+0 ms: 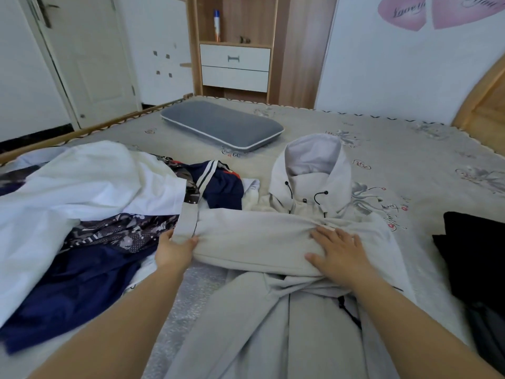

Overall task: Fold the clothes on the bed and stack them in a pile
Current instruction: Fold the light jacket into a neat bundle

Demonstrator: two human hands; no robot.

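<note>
A light grey hooded jacket [287, 269] lies spread on the bed [410, 149] at the centre of view, its hood [314, 157] toward 12 o'clock and one sleeve [251, 239] folded across the chest. The left hand [175, 250] pinches the sleeve's cuff end at 9 o'clock of the jacket, thumb on top. The right hand [338, 253] rests flat on the sleeve, its fingers spread. At 9 to 10 o'clock sits an unfolded heap: a white garment [82, 184], a navy garment [68, 294] and a patterned one [123, 231]. A dark garment [475, 255] lies at 3 o'clock. A grey pillow [221, 124] rests at 12 o'clock.
</note>
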